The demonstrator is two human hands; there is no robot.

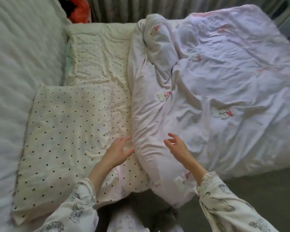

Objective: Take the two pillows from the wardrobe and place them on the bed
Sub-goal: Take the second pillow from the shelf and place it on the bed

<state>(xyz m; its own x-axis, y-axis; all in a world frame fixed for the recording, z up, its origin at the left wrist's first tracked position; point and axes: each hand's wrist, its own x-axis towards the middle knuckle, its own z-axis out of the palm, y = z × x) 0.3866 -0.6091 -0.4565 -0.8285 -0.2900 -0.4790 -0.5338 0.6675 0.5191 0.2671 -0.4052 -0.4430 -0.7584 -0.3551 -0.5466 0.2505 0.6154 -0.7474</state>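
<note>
My near polka-dot pillow [62,139] covers part of the far pillow [99,56]. The duvet [224,81] blurs toward the right edge.

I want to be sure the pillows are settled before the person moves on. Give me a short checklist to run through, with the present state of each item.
1. Near dotted pillow lies flat on the bed: ok.
2. Far dotted pillow lies flat, beyond the near one: ok.
3. Left hand holds nothing, fingers straight over the near pillow's right edge: ok.
4. Right hand holds nothing, fingers spread above the duvet: ok.
5. Duvet's rolled edge stays off the pillows: not ok, it butts against their right sides.
6. Wardrobe has no pillows left: cannot tell, it is out of view.
</note>
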